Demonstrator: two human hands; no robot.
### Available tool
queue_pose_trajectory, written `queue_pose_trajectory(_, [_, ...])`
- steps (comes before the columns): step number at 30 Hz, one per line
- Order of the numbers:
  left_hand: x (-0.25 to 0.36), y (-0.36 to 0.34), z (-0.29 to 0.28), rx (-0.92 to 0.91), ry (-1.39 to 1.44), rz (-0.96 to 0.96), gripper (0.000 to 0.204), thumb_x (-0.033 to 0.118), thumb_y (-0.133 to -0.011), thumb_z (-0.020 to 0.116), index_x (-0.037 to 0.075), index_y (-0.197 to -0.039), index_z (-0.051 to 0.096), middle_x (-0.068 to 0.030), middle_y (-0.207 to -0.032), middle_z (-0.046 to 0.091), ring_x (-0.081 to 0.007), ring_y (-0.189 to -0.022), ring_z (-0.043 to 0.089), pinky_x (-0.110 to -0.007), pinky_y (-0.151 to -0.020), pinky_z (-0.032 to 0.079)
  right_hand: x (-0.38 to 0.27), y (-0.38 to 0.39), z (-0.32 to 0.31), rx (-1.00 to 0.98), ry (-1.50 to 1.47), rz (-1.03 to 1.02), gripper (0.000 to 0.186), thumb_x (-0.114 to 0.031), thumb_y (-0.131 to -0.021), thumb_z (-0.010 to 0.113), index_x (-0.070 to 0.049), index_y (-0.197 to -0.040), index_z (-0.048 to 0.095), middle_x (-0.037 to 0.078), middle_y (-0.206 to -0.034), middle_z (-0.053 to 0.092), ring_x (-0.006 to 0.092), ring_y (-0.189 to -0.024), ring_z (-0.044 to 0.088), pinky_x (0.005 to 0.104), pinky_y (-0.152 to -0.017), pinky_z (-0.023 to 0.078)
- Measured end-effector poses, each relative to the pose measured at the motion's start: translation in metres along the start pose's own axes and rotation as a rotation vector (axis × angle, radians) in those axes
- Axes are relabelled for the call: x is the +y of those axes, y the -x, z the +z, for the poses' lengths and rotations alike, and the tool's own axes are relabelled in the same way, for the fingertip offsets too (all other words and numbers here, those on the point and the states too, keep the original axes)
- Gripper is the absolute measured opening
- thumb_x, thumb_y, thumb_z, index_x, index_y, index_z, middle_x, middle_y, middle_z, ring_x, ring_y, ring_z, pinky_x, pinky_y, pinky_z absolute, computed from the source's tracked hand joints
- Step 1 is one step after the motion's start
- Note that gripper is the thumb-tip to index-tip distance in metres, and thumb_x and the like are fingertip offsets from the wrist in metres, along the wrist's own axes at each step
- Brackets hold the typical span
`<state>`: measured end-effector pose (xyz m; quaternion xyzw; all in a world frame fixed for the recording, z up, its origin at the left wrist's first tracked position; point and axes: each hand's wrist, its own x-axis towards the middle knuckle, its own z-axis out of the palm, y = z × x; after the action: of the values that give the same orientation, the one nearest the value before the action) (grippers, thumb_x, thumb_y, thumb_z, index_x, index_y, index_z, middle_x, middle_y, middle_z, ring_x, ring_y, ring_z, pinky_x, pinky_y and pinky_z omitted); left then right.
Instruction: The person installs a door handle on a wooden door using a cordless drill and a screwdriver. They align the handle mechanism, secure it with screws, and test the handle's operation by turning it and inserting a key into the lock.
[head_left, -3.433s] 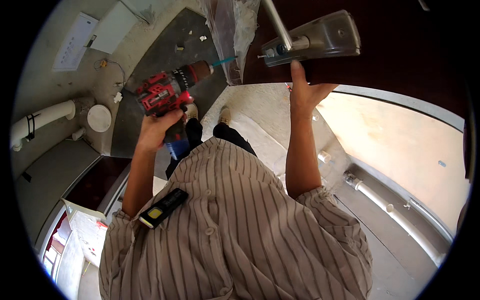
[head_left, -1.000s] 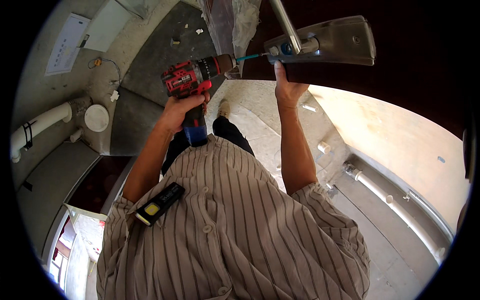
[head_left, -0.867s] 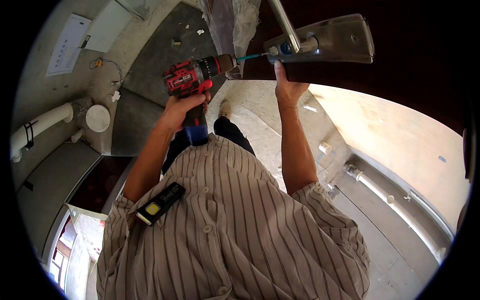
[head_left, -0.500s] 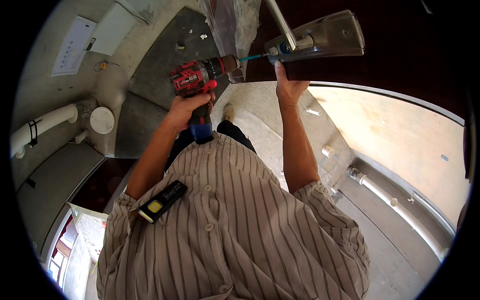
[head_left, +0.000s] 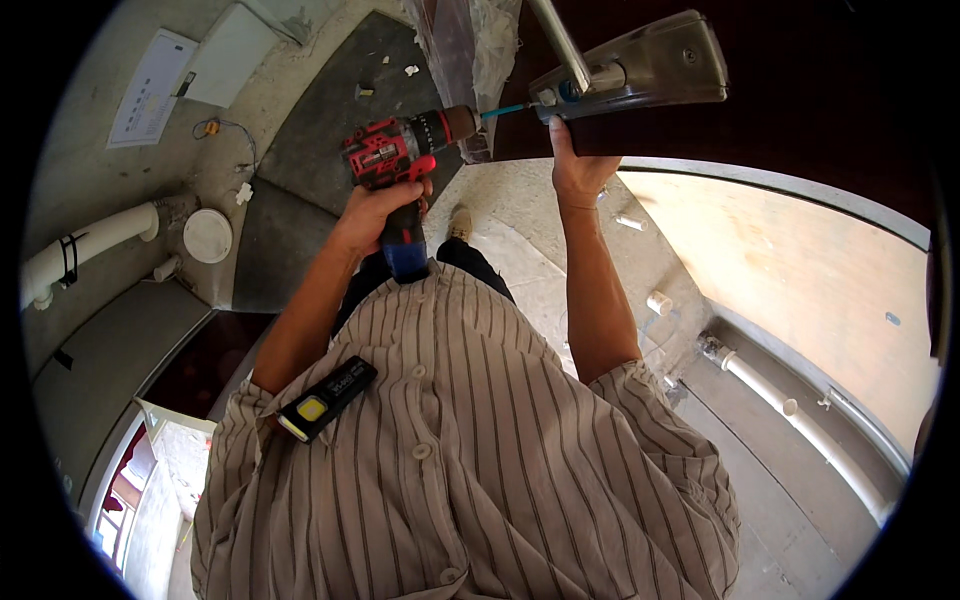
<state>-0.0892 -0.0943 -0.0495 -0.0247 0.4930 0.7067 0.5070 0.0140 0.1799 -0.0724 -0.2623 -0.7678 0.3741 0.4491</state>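
My left hand point(head_left: 384, 207) is closed round the grip of a red and black drill point(head_left: 388, 150) with a blue battery base. Its long teal bit point(head_left: 503, 110) reaches a small screw at the left end of a metal handle plate point(head_left: 670, 60). A silver lever point(head_left: 560, 40) sticks out from that plate, which sits on a dark brown door point(head_left: 800, 100). My right hand point(head_left: 582, 172) grips the door's lower edge, thumb pressed under the plate's left end, other fingers mostly hidden behind. Torn plastic film point(head_left: 455, 60) hangs beside the bit.
A black work light point(head_left: 328, 398) is clipped on my striped shirt. White pipes point(head_left: 100, 240) run along the left wall, another point(head_left: 800, 425) lies at lower right. A round white cap point(head_left: 207, 235), grey cabinet door point(head_left: 227, 55) and pale board point(head_left: 800, 260) are around me.
Since the oldest frame the drill has moved right, bringing its bit onto the screw, and my right hand has shifted slightly left. In the last second the drill crept slightly up and right.
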Motion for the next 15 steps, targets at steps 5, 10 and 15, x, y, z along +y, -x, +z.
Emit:
queue_pose_trajectory(5, [0.0037, 0.0006, 0.0011, 0.006, -0.026, -0.005, 0.022, 0.013, -0.085, 0.07, 0.005, -0.106, 0.067, -0.0041, -0.092, 0.069, -0.0143, -0.075, 0.064, -0.031, -0.067, 0.053, 0.0015, 0.0013, -0.0013, -0.017, -0.026, 0.007, 0.057, -0.012, -0.076, 0.083, 0.006, -0.121, 0.054, 0.015, -0.115, 0.061, 0.0246, -0.104, 0.059, 0.0357, -0.095, 0.047])
queue_pose_trajectory(10, [0.0039, 0.0006, 0.0013, -0.009, -0.031, -0.001, 0.022, 0.013, -0.086, 0.07, 0.005, -0.106, 0.067, -0.0036, -0.092, 0.069, -0.0139, -0.075, 0.064, -0.03, -0.067, 0.053, 0.0006, 0.0014, -0.002, -0.026, -0.017, 0.001, 0.058, -0.012, -0.076, 0.084, 0.006, -0.122, 0.053, 0.015, -0.115, 0.061, 0.0243, -0.104, 0.059, 0.0351, -0.096, 0.047])
queue_pose_trajectory(15, [0.0024, -0.0021, -0.0018, -0.019, -0.045, -0.006, 0.028, 0.013, -0.087, 0.069, 0.004, -0.113, 0.065, -0.0045, -0.094, 0.069, -0.0151, -0.077, 0.065, -0.031, -0.068, 0.054, 0.0005, 0.0006, -0.0006, -0.027, -0.058, 0.007, 0.058, -0.012, -0.076, 0.084, 0.006, -0.122, 0.053, 0.014, -0.115, 0.061, 0.0236, -0.104, 0.059, 0.035, -0.095, 0.047])
